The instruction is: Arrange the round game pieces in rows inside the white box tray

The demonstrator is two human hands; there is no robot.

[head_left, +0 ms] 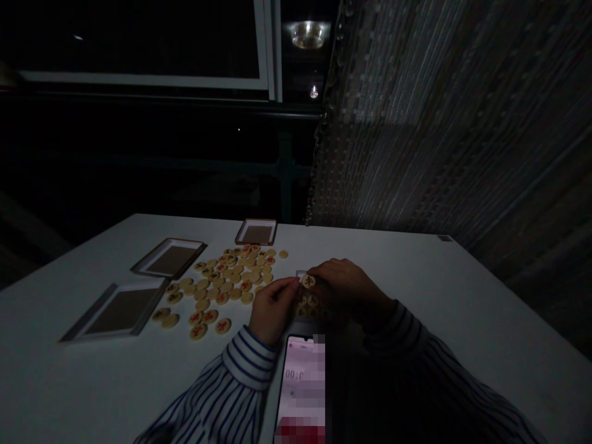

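A round wooden Chinese chess piece (308, 281) with a dark character is held up in the fingers of my right hand (349, 285). My left hand (274, 308) is closed, thumb and finger pressed together just left of that piece; what they pinch, if anything, is too dark to make out. Below the hands, several more chess pieces (302, 312) with dark characters lie close together in a small pale-edged box (303, 320), partly hidden by my right hand. Left of my left hand spreads a loose pile of chess pieces (226, 287), some face down, others with red or dark characters.
Three shallow open box parts, one at the back (256, 234), one at the left (171, 259) and one nearer me (120, 310), lie on the white table (194, 388). A lit phone (300, 382) lies between my forearms. A beaded curtain (393, 142) hangs behind the right side.
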